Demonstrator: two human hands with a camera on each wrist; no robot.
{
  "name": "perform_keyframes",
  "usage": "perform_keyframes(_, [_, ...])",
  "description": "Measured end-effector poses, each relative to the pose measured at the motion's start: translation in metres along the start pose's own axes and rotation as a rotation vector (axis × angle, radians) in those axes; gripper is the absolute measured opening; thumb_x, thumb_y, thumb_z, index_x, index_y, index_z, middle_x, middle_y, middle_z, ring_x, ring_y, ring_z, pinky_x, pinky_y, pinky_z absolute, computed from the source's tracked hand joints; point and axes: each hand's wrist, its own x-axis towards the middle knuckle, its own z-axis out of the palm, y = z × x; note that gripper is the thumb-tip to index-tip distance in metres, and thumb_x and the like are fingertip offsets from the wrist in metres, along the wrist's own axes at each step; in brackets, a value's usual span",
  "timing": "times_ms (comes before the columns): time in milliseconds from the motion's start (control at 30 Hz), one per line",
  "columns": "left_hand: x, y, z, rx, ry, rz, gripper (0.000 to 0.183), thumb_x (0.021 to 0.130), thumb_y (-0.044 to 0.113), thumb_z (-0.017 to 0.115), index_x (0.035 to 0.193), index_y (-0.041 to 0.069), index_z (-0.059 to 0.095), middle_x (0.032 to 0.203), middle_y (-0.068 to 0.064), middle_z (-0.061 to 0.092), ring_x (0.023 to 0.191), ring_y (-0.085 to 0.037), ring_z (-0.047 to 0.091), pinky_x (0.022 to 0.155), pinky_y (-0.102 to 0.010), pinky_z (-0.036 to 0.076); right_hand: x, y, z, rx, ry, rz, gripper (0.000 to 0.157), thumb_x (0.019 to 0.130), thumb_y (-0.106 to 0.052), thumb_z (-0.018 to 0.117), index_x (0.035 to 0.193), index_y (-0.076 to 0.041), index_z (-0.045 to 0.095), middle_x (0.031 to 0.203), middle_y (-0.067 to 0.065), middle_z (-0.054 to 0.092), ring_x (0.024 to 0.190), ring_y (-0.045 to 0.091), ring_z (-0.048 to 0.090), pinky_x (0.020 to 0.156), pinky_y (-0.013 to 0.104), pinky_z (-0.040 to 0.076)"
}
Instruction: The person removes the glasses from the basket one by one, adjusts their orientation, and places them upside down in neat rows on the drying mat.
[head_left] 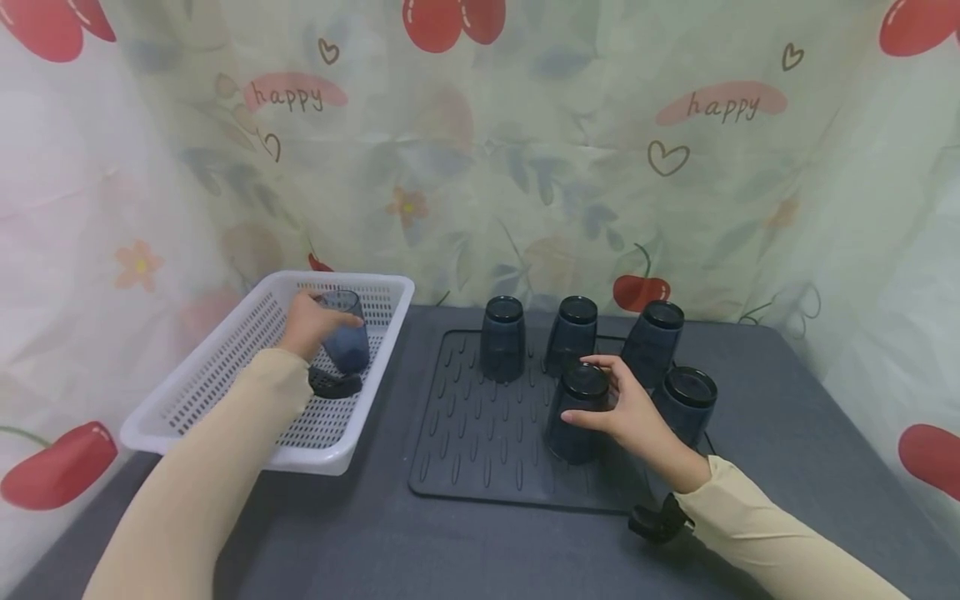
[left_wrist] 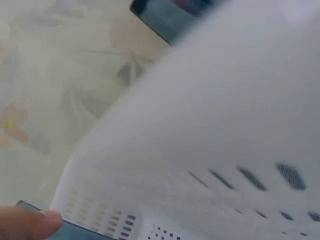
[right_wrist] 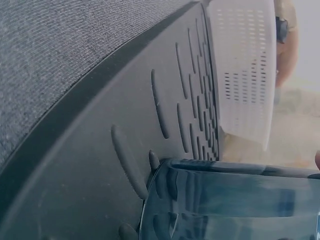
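Note:
Inside the white basket (head_left: 375,383), my left hand (head_left: 306,323) pinches a clear blue glass (head_left: 348,342) near its top. That glass stands with its open end up. In the left wrist view, the thumb (left_wrist: 32,223) lies at the edge of the glass (left_wrist: 80,232). My right hand (head_left: 633,417) grips an upside-down blue glass (head_left: 573,429) on the dark drying mat (head_left: 480,433), thumb and fingers spread around its upper part. In the right wrist view the lower end of this glass (right_wrist: 225,200) meets the ridged mat (right_wrist: 95,160).
Several more glasses stand upside down on the mat: one at back left (head_left: 502,342), one at back middle (head_left: 572,333), one at back right (head_left: 652,342), and one beside my right hand (head_left: 686,400). A printed curtain (head_left: 495,167) hangs behind the grey table (head_left: 420,542).

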Motion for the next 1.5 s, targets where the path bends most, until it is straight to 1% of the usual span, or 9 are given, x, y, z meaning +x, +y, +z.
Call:
perform_keyframes(167, [-0.006,0.007,-0.006,-0.039,-0.046,-0.025,0.095,0.08,0.008,0.074,0.151,-0.002,0.013,0.155,-0.022,0.021,0.142,-0.038,0.026,0.115,-0.052,0.027,0.0,-0.002,-0.001,0.011,-0.011,-0.013,0.082,0.075,-0.023,0.084,0.141,-0.013,0.035,0.152,0.016,0.029,0.144,0.036,0.023,0.114,0.062,0.018])
perform_keyframes(267, [-0.008,0.012,-0.008,-0.058,-0.044,-0.026,0.096,0.079,0.009,0.076,0.151,0.0,0.013,0.156,-0.021,0.021,0.142,-0.037,0.025,0.115,-0.051,0.027,0.0,-0.003,-0.002,0.033,-0.016,-0.025,0.082,0.077,-0.023,0.083,0.142,-0.013,0.034,0.153,0.015,0.029,0.145,0.035,0.022,0.115,0.061,0.018])
perform_keyframes(500, [-0.018,0.021,-0.016,-0.082,-0.039,-0.002,0.097,0.083,0.019,0.074,0.152,0.0,0.009,0.155,-0.023,0.018,0.139,-0.037,0.029,0.111,-0.052,0.034,-0.002,-0.007,-0.003,0.094,-0.008,-0.065,0.077,0.08,-0.02,0.08,0.142,-0.011,0.035,0.146,0.012,0.041,0.141,0.032,0.033,0.114,0.059,0.023])
perform_keyframes(700, [-0.028,0.032,-0.026,-0.157,0.056,0.023,0.094,0.083,0.022,0.075,0.151,0.006,0.014,0.154,-0.019,0.022,0.138,-0.033,0.032,0.11,-0.047,0.036,-0.004,-0.012,-0.01,0.107,0.006,-0.098,0.072,0.083,-0.019,0.077,0.141,-0.009,0.037,0.144,0.013,0.045,0.139,0.031,0.037,0.114,0.057,0.025])
perform_keyframes(833, [-0.035,0.039,-0.032,-0.168,0.126,0.034,0.094,0.081,0.025,0.077,0.152,0.009,0.017,0.154,-0.018,0.025,0.138,-0.031,0.032,0.11,-0.045,0.036,-0.005,-0.015,-0.015,0.11,0.009,-0.118,0.07,0.083,-0.018,0.077,0.141,-0.007,0.038,0.143,0.013,0.045,0.137,0.03,0.039,0.115,0.05,0.028])
perform_keyframes(1067, [-0.051,0.043,-0.036,-0.222,0.154,0.041,0.093,0.081,0.032,0.077,0.152,0.016,0.019,0.153,-0.013,0.028,0.136,-0.026,0.036,0.11,-0.041,0.037,-0.009,-0.024,-0.021,0.093,0.023,-0.178,0.065,0.085,-0.017,0.075,0.139,-0.007,0.04,0.141,0.01,0.047,0.135,0.029,0.041,0.114,0.039,0.033])
perform_keyframes(1233, [-0.062,0.048,-0.038,-0.363,0.167,0.06,0.087,0.082,0.026,0.077,0.15,0.019,0.024,0.151,-0.01,0.03,0.129,-0.022,0.039,0.107,-0.038,0.038,-0.012,-0.035,-0.022,0.045,0.067,-0.216,0.061,0.086,-0.019,0.075,0.137,-0.01,0.043,0.14,0.008,0.049,0.135,0.023,0.042,0.114,0.043,0.032])
perform_keyframes(1367, [-0.07,0.055,-0.039,-0.462,0.194,0.085,0.084,0.08,0.022,0.079,0.147,0.021,0.028,0.144,-0.004,0.033,0.121,-0.017,0.042,0.106,-0.037,0.037,-0.015,-0.043,-0.023,0.039,0.104,-0.237,0.059,0.086,-0.017,0.074,0.136,-0.011,0.044,0.14,0.006,0.05,0.134,0.022,0.043,0.114,0.046,0.031])
perform_keyframes(1500, [-0.08,0.061,-0.039,-0.544,0.227,0.139,0.082,0.078,0.017,0.081,0.144,0.021,0.032,0.136,0.001,0.038,0.116,-0.013,0.044,0.102,-0.034,0.038,-0.018,-0.049,-0.024,0.037,0.13,-0.245,0.058,0.087,-0.016,0.073,0.136,-0.011,0.044,0.14,0.004,0.051,0.132,0.018,0.046,0.113,0.041,0.034])
